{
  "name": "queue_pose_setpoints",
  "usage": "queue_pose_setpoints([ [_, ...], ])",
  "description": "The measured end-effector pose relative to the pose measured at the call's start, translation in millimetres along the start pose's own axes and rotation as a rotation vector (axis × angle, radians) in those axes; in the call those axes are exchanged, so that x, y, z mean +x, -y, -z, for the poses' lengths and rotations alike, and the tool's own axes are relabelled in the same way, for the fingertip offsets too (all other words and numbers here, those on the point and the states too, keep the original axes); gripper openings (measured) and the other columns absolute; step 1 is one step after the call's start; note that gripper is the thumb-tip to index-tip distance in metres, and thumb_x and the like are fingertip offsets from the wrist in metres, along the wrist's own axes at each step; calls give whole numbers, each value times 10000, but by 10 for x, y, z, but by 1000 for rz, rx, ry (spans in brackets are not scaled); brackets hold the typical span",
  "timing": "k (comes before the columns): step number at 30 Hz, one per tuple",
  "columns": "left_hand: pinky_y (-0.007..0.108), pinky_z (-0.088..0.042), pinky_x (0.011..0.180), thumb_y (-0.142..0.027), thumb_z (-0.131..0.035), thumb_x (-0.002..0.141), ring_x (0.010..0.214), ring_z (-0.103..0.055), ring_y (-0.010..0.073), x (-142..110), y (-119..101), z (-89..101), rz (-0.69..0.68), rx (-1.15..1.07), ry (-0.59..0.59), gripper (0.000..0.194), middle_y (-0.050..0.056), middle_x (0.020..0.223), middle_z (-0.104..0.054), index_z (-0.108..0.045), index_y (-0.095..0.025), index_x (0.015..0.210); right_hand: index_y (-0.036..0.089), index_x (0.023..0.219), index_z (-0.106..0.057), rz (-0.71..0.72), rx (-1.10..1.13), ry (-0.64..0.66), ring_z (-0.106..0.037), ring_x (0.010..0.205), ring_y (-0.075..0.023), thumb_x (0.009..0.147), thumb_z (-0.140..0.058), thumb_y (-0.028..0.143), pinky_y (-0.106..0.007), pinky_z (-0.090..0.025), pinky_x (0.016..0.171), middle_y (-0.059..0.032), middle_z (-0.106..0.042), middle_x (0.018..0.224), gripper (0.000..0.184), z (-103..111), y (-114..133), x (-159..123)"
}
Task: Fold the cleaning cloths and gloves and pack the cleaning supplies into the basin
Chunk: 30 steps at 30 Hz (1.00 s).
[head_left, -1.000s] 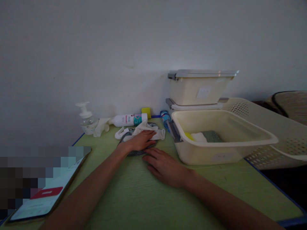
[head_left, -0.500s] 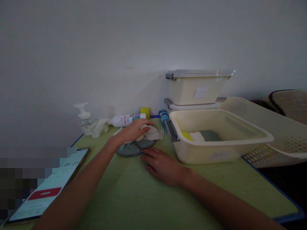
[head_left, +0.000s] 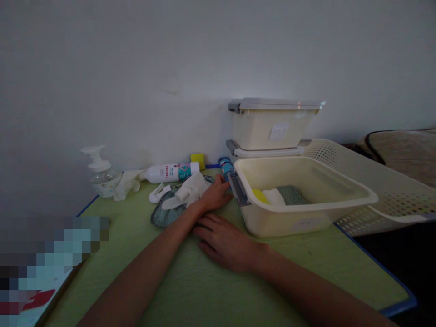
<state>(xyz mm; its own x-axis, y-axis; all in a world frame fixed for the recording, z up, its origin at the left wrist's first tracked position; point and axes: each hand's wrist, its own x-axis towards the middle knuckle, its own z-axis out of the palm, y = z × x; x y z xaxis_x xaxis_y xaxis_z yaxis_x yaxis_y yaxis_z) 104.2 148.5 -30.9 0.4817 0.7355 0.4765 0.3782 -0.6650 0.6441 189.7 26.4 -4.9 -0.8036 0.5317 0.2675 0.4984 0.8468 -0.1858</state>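
Note:
My left hand (head_left: 217,194) reaches over the table with its fingers apart, close to a blue-labelled bottle or can (head_left: 226,166) lying by the bin's handle. I cannot see it gripping anything. My right hand (head_left: 226,240) rests flat on the green tabletop, its fingers stretched out beside my left wrist. Left of my left hand lies a grey-green mesh cloth (head_left: 161,217), with crumpled white fabric or gloves (head_left: 192,187) on top. A small white plastic piece (head_left: 158,194) sits at its edge. Behind is a white bottle (head_left: 166,173) on its side.
A cream bin (head_left: 289,222) holds a yellow item, white cloth and grey-green cloth. Lidded boxes (head_left: 272,129) are stacked behind it, with a perforated basket (head_left: 391,190) to the right. A pump bottle (head_left: 102,177), white glove (head_left: 126,185), yellow sponge (head_left: 197,161) and phone (head_left: 51,290) are also here.
My left hand has moved right, off the white fabric and mesh cloth, toward the blue-labelled item. My right hand stays on the table. The view has shifted slightly.

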Motion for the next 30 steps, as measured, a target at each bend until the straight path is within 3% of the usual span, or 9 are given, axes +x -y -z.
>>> queue_pose_setpoints([
  [6, 379, -402, 895, -107, -653, 637, 925, -441, 213, 0, -77, 32, 11, 94, -67, 288, 36, 875, -429, -602, -176, 911, 116, 1112, -525, -21, 25, 21, -463, 1109, -200, 869, -445, 201, -350, -356, 999, -110, -542, 1152, 269, 6, 1, -1],
  [9, 378, -406, 877, -152, -643, 664, 920, -436, 209, 22, -103, 64, 89, 132, -162, 109, 38, 869, -406, -584, -161, 755, 119, 1105, -525, -25, 38, 34, -464, 1109, -201, 861, -460, 195, -349, -363, 993, -108, -539, 1152, 264, 20, 6, 1],
  [12, 373, -403, 869, -160, -638, 662, 909, -460, 207, 23, -94, 97, 209, 163, -258, 120, 45, 878, -422, -517, -159, 661, 116, 1106, -523, -26, 29, 45, -473, 1099, -200, 865, -451, 194, -348, -368, 986, -106, -544, 1140, 263, 33, 14, 2],
  [14, 385, -404, 860, -149, -619, 666, 929, -480, 224, 16, -80, 111, 300, 176, -316, 139, 69, 921, -452, -508, -154, 750, 120, 1108, -522, -30, 21, 42, -471, 1104, -202, 867, -451, 199, -350, -368, 987, -104, -544, 1144, 263, 35, 16, 2],
  [20, 439, -385, 865, -160, -601, 673, 1017, -535, 315, 12, -86, 89, 485, 128, -350, 511, 182, 1073, -545, -397, -113, 1139, 122, 1110, -519, -13, 15, 30, -470, 1113, -201, 867, -449, 191, -350, -363, 991, -103, -544, 1154, 262, 13, 4, -2],
  [24, 442, -379, 861, -176, -617, 662, 1009, -562, 340, 39, -64, 98, 569, 17, -368, 564, 176, 1000, -615, -393, -126, 1177, 126, 1118, -513, -9, 36, 28, -466, 1127, -199, 856, -466, 183, -358, -372, 985, -112, -542, 1168, 272, 8, -2, 0],
  [27, 389, -400, 839, -188, -635, 648, 995, -577, 306, 72, -16, 145, 624, -110, -415, 540, 147, 979, -637, -424, -146, 1144, 128, 1109, -522, -12, 39, 19, -463, 1139, -203, 858, -461, 182, -363, -374, 985, -115, -543, 1177, 264, 14, 2, -2],
  [30, 329, -447, 716, -170, -627, 638, 831, -634, 259, 107, 18, 201, 670, -287, -444, 485, 106, 861, -664, -465, -134, 1094, 125, 1106, -532, -18, 23, 18, -466, 1142, -212, 866, -442, 185, -364, -375, 986, -118, -535, 1203, 263, 24, 10, -6],
])
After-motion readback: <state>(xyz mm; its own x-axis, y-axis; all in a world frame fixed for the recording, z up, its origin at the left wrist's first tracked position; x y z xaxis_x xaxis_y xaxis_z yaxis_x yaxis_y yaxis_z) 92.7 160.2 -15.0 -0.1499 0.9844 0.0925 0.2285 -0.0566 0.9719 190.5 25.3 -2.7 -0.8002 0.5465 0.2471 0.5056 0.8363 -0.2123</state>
